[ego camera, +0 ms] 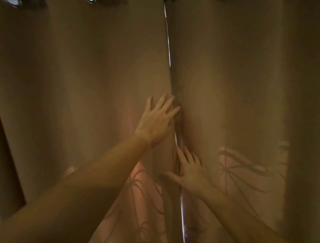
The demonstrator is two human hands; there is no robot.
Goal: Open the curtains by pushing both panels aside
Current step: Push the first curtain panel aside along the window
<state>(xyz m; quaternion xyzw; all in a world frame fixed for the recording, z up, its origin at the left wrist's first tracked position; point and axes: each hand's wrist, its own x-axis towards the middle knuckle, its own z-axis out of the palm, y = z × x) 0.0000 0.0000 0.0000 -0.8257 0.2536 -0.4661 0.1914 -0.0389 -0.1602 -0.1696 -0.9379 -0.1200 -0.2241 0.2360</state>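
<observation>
Two tan curtain panels hang closed and fill the view. The left panel (83,83) and the right panel (242,83) meet at a thin bright slit (170,57) down the middle. My left hand (156,121) lies flat on the left panel's inner edge, fingers spread, with the fingertips at the slit. Lower down, my right hand (189,170) rests flat on the right panel's inner edge; its thumb crosses the slit toward the left panel. Neither hand has fabric bunched in it.
Backlit plant shadows (242,171) show through the lower parts of both panels. Curtain rings (107,1) are just visible at the top edge. A dark strip (8,173) borders the left panel at the far left.
</observation>
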